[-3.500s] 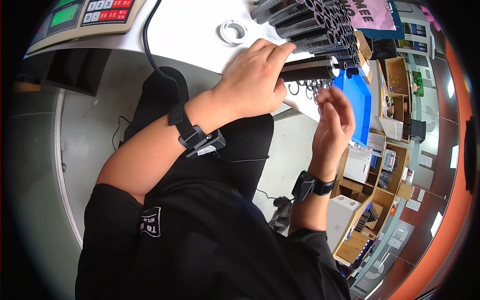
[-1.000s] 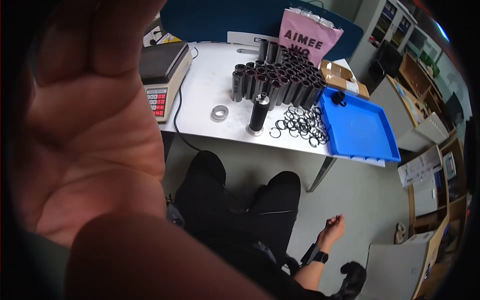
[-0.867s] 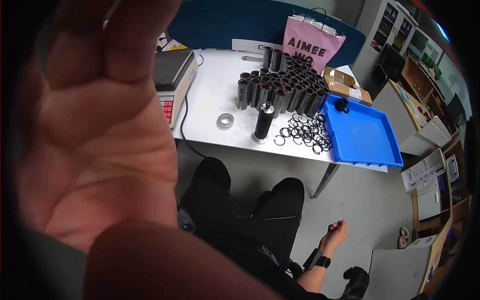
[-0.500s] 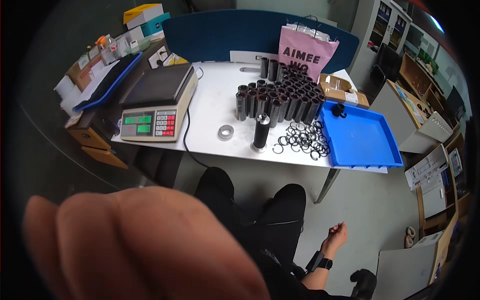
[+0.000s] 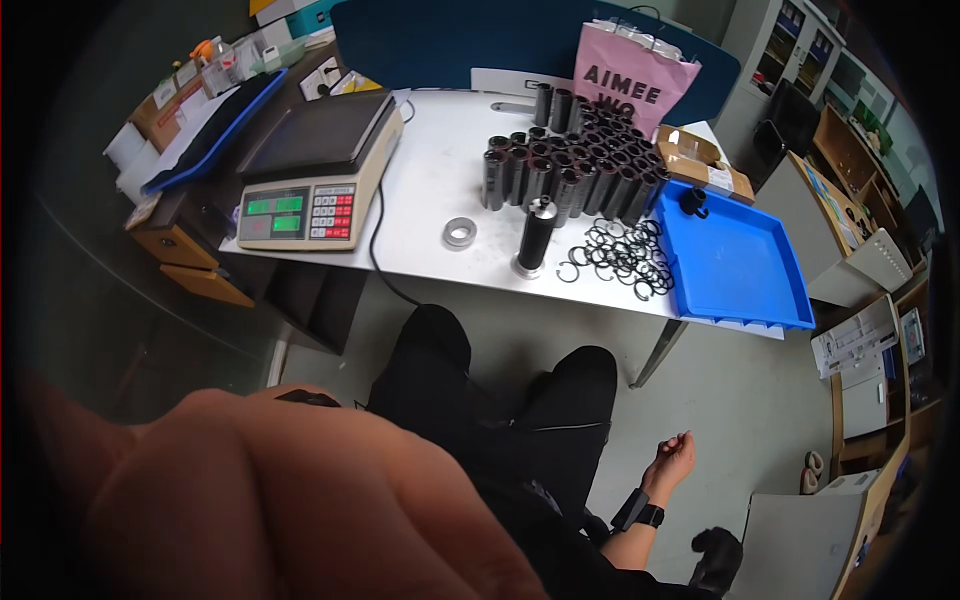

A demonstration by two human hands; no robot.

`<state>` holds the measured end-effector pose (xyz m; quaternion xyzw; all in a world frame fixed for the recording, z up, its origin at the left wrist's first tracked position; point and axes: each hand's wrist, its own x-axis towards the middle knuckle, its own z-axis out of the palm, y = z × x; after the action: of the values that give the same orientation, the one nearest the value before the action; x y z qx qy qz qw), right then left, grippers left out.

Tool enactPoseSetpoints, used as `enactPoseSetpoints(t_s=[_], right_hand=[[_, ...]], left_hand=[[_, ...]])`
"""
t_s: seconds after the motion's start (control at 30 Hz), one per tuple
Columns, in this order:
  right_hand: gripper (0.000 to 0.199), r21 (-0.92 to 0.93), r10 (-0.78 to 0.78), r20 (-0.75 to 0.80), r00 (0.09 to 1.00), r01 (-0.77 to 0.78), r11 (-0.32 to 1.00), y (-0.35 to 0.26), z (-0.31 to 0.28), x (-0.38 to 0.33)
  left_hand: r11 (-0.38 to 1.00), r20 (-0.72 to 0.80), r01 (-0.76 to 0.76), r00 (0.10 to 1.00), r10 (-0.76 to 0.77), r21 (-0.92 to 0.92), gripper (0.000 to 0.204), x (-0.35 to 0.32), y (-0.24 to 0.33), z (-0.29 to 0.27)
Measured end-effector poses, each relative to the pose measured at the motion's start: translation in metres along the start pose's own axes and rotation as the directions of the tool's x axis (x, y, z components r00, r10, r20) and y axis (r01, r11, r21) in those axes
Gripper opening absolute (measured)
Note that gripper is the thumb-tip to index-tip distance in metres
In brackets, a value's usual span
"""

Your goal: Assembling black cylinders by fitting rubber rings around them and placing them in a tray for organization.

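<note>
My left hand (image 5: pixel 330 490) looms very close at the lower left, large and blurred. Its fingers are bent and its fingertips are hidden, so whether it holds anything does not show. Low on the right, my right hand (image 5: pixel 672 465) hangs beside my leg, away from the table, its fingers loosely curled with nothing seen in them. On the white table (image 5: pixel 430 160), a black cylinder with a metal tip (image 5: pixel 537 235) stands upright on a round metal base near the front edge. A grey metal ring (image 5: pixel 459 233) lies left of it. Many black tubes (image 5: pixel 565 185) stand grouped behind.
Black snap rings (image 5: pixel 625 255) lie loose beside a blue tray (image 5: pixel 740 265), which holds a small black part (image 5: pixel 693 202). A digital scale (image 5: pixel 310 190) occupies the left, its cable hanging over the edge. A pink paper bag (image 5: pixel 635 75) and cardboard box (image 5: pixel 705 165) stand behind.
The view has tipped down, so the table sits higher in the picture. My left hand has shifted slightly and shows more of its back. My right hand hangs in nearly the same place.
</note>
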<state>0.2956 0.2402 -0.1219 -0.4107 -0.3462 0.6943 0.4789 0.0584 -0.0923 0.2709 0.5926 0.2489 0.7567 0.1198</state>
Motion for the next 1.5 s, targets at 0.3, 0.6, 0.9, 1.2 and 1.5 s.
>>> enactPoseSetpoints(t_s=[0.3,0.6,0.9,1.2,1.5], right_hand=[[0.022,0.006,-0.004,-0.011,1.0,0.004,1.0,-0.005,-0.016,0.009],[0.017,-0.105,0.021,-0.061,0.998,-0.027,0.994,-0.003,-0.011,0.013],[0.018,-0.222,-0.14,-0.002,0.99,0.136,0.965,-0.001,-0.02,0.018],[0.024,-0.569,-0.482,0.459,0.746,0.664,0.485,-0.16,0.075,0.067],[0.024,-0.447,-0.214,0.863,0.457,0.889,0.097,-0.277,0.284,0.134]], left_hand=[[0.947,-0.222,0.113,0.974,-0.046,0.3,0.036,-0.055,0.034,-0.032],[0.598,-0.636,0.598,0.75,-0.183,0.533,0.035,-0.167,0.058,-0.113],[0.632,-0.796,0.672,0.589,-0.139,0.387,0.008,-0.225,0.018,-0.14],[0.466,-0.677,0.826,0.542,-0.499,0.318,0.015,-0.234,-0.027,-0.134],[0.397,-0.72,0.881,0.449,-0.529,0.258,0.011,-0.235,-0.047,-0.143]])
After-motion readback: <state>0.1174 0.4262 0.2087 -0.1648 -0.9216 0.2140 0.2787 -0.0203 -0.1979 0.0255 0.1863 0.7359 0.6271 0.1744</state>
